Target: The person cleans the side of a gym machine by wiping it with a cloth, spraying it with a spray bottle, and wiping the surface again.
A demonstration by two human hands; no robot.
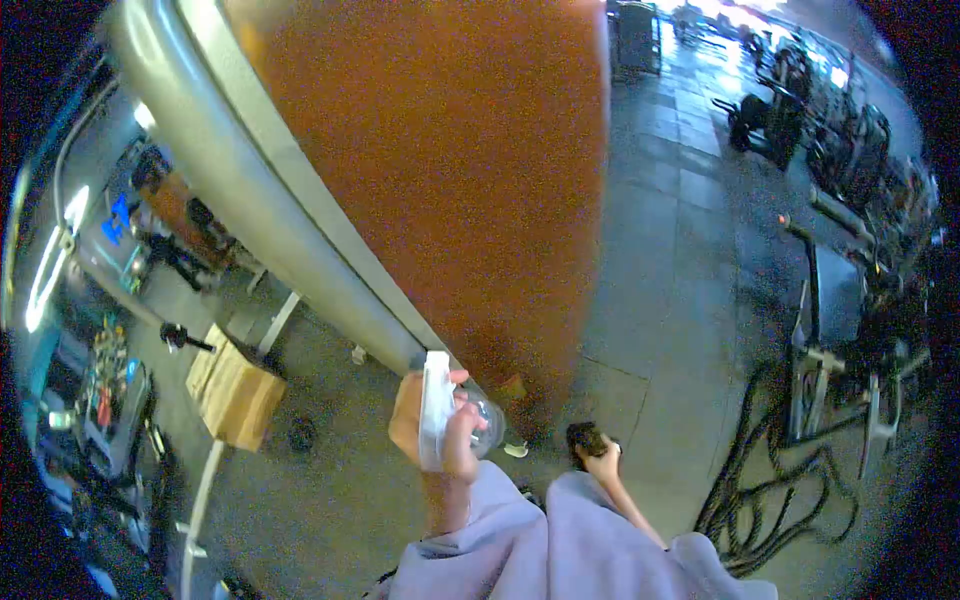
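Note:
My left hand (445,425) is wrapped round a clear bottle (487,420) with a white top (435,410), held upright in front of my body. Beside it runs the lower end of a thick silver metal tube (260,210), along the edge of a large brown panel (450,180). Lower and to the right, my right hand (602,460) grips a dark, crumpled thing, perhaps a cloth (588,440), just past the panel's lower end. Light purple clothing (590,540) covers my body below both hands.
A wooden box (235,390) stands at the left by metal bars. Black ropes (765,500) lie on the floor at the lower right. Gym machines (860,150) line the right side of the grey tiled floor (660,250). Further equipment shows at the far left.

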